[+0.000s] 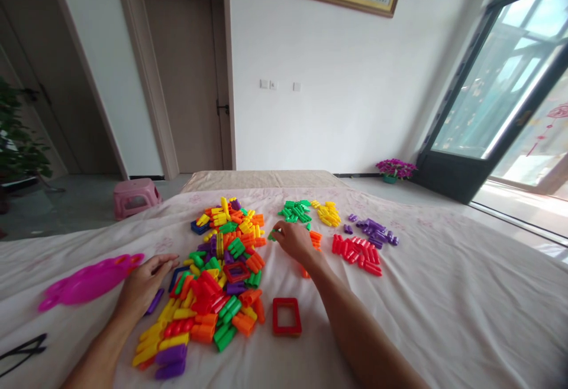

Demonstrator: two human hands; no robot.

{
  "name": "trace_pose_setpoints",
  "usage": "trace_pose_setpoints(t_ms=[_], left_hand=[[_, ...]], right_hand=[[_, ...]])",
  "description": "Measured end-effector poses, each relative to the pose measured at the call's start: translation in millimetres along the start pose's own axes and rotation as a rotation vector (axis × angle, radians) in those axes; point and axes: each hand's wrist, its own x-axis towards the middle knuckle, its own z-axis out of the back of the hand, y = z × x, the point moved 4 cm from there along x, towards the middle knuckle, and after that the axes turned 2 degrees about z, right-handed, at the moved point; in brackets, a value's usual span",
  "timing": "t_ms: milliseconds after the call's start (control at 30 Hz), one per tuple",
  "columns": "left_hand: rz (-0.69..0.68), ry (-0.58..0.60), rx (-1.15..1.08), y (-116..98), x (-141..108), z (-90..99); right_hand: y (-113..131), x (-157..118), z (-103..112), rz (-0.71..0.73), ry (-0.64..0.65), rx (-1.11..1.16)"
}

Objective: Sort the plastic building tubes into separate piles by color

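My right hand (pixel 293 240) pinches a small green plastic building piece (pixel 272 235) between thumb and fingers, just right of a large mixed heap. My left hand (pixel 146 282) is at the heap's left side, its fingers loosely stretched toward it with nothing visible in them. The mixed heap (pixel 222 270) holds orange, yellow, green, red and purple pieces. Beyond my right hand are a green pile (pixel 296 211) and a yellow pile (pixel 329 214). Orange pieces (pixel 315 240) are partly hidden by that hand. Further right lie a purple pile (pixel 377 232) and a red pile (pixel 357 251).
A red rectangular frame (pixel 286 317) lies on the cloth between my arms. At left are a pink tray (pixel 89 282), partly behind my left hand, and dark folded glasses (pixel 24 350). A pink stool (pixel 136 198) stands past the left table edge.
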Motion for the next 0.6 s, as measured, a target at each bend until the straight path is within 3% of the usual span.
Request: trace_pose_setpoints(t_ms=[200,333,467,600], left_hand=[[0.014,-0.01,-0.015,1,1,-1.0],[0.007,0.001,0.013,5,3,-0.5],[0.013,0.012,0.032,11,5,0.2],[0.003,0.005,0.03,9,4,0.1]], right_hand=[[-50,9,18,-0.293,-0.184,0.024],[-68,11,19,-0.295,-0.25,0.112],[-58,12,14,-0.187,-0.202,0.112],[-25,8,3,0.0,-0.108,0.192]])
